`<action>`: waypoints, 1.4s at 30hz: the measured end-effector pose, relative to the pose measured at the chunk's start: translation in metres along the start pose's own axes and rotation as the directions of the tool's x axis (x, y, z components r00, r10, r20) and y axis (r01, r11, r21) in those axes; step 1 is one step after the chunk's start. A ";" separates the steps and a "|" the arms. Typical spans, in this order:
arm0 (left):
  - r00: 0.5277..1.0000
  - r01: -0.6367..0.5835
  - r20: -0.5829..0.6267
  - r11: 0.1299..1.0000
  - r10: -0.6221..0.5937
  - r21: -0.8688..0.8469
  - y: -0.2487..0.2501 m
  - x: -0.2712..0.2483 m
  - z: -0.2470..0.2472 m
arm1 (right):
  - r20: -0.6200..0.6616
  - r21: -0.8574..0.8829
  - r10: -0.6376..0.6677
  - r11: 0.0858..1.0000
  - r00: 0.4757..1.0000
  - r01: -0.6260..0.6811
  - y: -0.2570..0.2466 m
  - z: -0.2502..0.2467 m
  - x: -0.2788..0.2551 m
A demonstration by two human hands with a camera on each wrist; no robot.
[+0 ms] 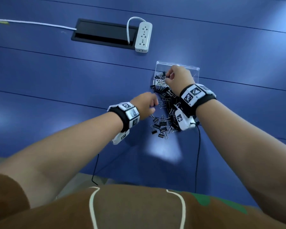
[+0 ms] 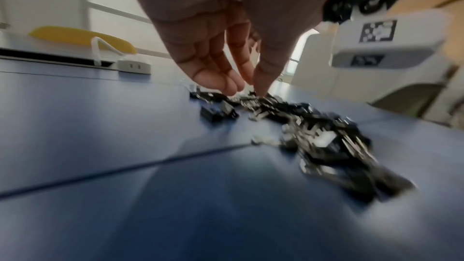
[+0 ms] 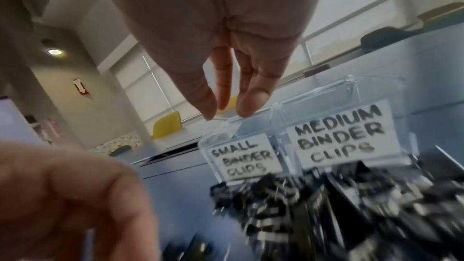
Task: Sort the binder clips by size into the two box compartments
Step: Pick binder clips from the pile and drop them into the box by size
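A clear two-compartment box (image 1: pixel 195 69) stands on the blue table, labelled "small binder clips" (image 3: pixel 246 158) on the left and "medium binder clips" (image 3: pixel 341 138) on the right. Several black clips (image 1: pixel 161 75) lie in the small compartment. A loose pile of black binder clips (image 1: pixel 165 124) (image 2: pixel 321 140) (image 3: pixel 326 205) spreads in front of the box. My right hand (image 1: pixel 168 76) (image 3: pixel 226 112) hovers over the small compartment, fingers pointing down, nothing visible between them. My left hand (image 1: pixel 153 104) (image 2: pixel 246 88) reaches down at the pile's left edge, thumb tip touching the clips and nothing visibly held.
A white power strip (image 1: pixel 143 37) lies beside a black cable hatch (image 1: pixel 102 33) at the back. A white cable (image 1: pixel 31 23) runs off to the left. Black wrist cables (image 1: pixel 197 154) hang over the table's front edge. Bare blue tabletop (image 1: pixel 56 76) lies left of the pile.
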State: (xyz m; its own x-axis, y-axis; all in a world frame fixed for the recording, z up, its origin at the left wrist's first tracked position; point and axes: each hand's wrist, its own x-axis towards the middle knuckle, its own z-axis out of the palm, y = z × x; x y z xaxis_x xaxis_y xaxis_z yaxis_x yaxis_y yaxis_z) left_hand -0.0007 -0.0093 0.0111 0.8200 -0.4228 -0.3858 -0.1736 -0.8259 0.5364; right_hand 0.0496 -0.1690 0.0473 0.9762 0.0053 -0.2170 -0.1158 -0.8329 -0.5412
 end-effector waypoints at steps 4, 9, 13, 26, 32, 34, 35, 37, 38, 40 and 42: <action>0.992 -0.048 0.117 0.996 0.038 0.079 -0.004 -0.014 0.030 | 0.226 -0.055 -0.025 0.998 0.974 0.038 0.015 0.023 -0.056; 0.994 -0.031 0.107 0.996 0.022 0.080 -0.006 -0.014 0.046 | 0.372 -0.176 -0.019 0.980 0.928 0.091 0.040 0.054 -0.098; 0.998 0.001 0.057 1.000 -0.003 0.029 -0.011 -0.014 0.046 | 0.256 -0.156 0.012 0.987 0.967 0.029 0.054 0.054 -0.104; 1.000 -0.026 0.004 0.991 0.026 0.128 -0.017 -0.026 0.040 | 0.375 -0.165 -0.085 0.974 0.923 0.157 0.046 0.078 -0.147; 0.997 0.066 0.042 0.996 -0.064 -0.054 -0.014 -0.033 0.033 | 0.343 -0.154 -0.127 0.970 0.931 0.189 0.048 0.080 -0.143; 0.997 0.059 0.051 0.995 -0.055 -0.079 -0.012 -0.037 0.032 | 0.310 -0.125 -0.136 0.975 0.941 0.182 0.048 0.078 -0.141; 0.997 0.042 0.061 0.997 -0.038 -0.066 -0.010 -0.039 0.032 | 0.277 -0.088 -0.135 0.982 0.951 0.165 0.049 0.076 -0.139; 0.995 0.012 0.096 1.000 -0.013 0.011 -0.007 -0.042 0.033 | 0.183 0.025 -0.103 0.995 0.978 0.100 0.052 0.070 -0.137; 0.993 0.000 0.119 0.999 -0.006 0.053 -0.005 -0.043 0.034 | 0.133 0.084 -0.065 0.995 0.989 0.055 0.054 0.066 -0.135; 0.987 -0.029 0.162 0.994 0.012 0.104 -0.003 -0.044 0.040 | 0.067 0.205 0.045 0.977 0.997 -0.058 0.064 0.059 -0.130; 0.982 -0.068 0.185 0.990 0.045 0.120 -0.003 -0.046 0.046 | 0.059 0.387 0.158 0.907 0.986 -0.169 0.075 0.051 -0.124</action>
State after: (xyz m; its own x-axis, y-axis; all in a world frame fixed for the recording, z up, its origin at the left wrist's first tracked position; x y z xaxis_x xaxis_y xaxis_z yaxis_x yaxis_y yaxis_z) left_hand -0.0629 -0.0045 -0.0068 0.6963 -0.5215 -0.4931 -0.2937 -0.8340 0.4672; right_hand -0.0892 -0.2037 -0.0073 0.9329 -0.0936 -0.3478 -0.3409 -0.5418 -0.7683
